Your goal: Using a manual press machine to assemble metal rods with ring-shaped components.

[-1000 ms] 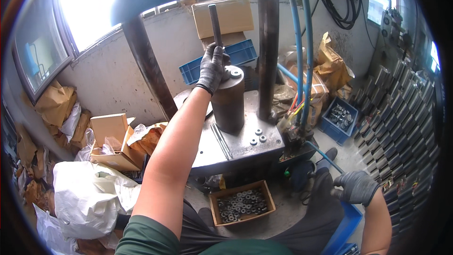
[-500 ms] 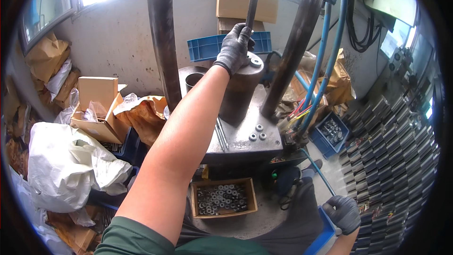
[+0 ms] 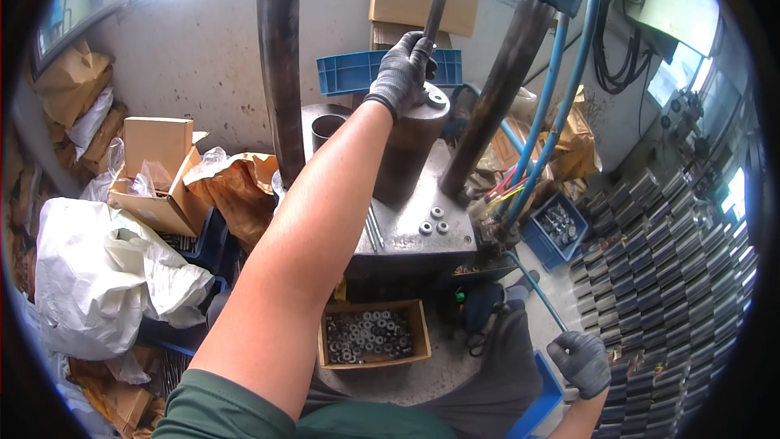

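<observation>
My left hand (image 3: 400, 75), in a grey knit glove, is wrapped round a dark upright metal bar (image 3: 439, 2). It sits over a thick steel cylinder (image 3: 405, 158); the bar's lower end is hidden behind the hand. A small metal ring (image 3: 436, 101) lies on the cylinder's top, right beside that hand. At lower right my gloved right hand (image 3: 582, 364) is closed round the end of a slim blue lever (image 3: 536, 291). On the steel press table (image 3: 406, 236) lie three small rings (image 3: 434, 221) and some thin metal rods (image 3: 374, 229).
Two dark press columns (image 3: 280, 65) (image 3: 497, 97) flank the cylinder. Below the table stands a cardboard box (image 3: 375, 362) of metal rings. A blue bin (image 3: 555, 232) of parts is at right, near stacked dark metal pieces (image 3: 658, 284). White sacking (image 3: 97, 276) and an open carton (image 3: 158, 142) lie left.
The whole view has shifted slightly, so most things sit a little further left. Both hands keep their holds on the bar and the lever.
</observation>
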A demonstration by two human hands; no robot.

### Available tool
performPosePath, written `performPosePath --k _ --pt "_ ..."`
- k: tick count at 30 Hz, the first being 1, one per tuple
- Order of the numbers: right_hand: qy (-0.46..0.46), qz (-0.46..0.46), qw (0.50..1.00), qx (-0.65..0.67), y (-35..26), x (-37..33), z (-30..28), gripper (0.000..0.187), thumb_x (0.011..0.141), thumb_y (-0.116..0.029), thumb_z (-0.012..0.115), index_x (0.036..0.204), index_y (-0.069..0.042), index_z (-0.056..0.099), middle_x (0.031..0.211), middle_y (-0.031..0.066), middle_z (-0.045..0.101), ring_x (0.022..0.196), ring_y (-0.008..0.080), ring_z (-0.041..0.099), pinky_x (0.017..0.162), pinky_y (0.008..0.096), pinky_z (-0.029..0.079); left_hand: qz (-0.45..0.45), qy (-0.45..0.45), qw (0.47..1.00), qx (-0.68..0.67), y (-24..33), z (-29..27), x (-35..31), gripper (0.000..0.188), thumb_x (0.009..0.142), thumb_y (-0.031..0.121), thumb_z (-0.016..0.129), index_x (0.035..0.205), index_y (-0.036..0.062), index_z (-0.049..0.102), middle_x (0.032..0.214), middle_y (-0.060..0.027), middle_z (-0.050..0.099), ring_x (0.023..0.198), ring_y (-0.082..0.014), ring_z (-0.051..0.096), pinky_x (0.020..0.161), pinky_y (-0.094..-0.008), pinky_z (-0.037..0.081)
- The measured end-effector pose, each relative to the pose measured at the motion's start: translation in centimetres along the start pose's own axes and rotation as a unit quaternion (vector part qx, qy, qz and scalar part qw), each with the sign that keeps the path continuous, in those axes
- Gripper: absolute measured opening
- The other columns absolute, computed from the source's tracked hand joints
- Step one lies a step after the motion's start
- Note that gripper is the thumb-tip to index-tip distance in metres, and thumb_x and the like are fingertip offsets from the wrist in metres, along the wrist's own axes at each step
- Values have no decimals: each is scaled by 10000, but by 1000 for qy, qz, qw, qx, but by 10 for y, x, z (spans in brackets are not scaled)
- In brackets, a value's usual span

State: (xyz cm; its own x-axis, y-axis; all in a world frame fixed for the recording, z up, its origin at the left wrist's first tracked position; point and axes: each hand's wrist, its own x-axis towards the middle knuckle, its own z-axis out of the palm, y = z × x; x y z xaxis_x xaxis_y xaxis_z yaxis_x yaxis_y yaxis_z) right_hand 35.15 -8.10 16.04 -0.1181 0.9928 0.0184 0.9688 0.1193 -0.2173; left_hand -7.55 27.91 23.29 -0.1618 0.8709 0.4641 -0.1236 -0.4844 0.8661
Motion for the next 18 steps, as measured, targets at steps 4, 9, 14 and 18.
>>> performPosePath --k 4,9,14,18 --pt "22 -7 1000 10 -4 0 1 172 814 -200 788 838 -34 750 757 158 708 649 319 683 637 412 534 7 3 1000 -7 -4 -1 3 305 1086 359 574 1247 106 629 833 -44 664 743 -152 636 689 -330 535" --pt "17 -10 1000 8 -3 1 -2 176 828 -209 784 863 -39 754 789 157 715 672 312 687 647 405 535 -8 -2 998 -55 -3 -2 3 301 1073 353 588 1206 88 646 836 -40 666 742 -145 626 684 -332 526" --pt "7 -5 1000 16 -5 4 -5 190 837 -222 778 885 -39 759 819 165 724 721 333 703 684 414 551 -15 -1 998 -55 -1 -4 1 256 1059 272 559 1174 62 650 854 -58 675 752 -167 637 711 -344 529" --pt "13 45 995 92 -5 3 -6 222 843 -198 770 976 -20 770 848 173 739 752 310 732 700 404 569 -10 6 998 -59 -4 -6 5 235 1036 205 530 1154 48 660 857 -58 674 754 -161 634 732 -326 532"
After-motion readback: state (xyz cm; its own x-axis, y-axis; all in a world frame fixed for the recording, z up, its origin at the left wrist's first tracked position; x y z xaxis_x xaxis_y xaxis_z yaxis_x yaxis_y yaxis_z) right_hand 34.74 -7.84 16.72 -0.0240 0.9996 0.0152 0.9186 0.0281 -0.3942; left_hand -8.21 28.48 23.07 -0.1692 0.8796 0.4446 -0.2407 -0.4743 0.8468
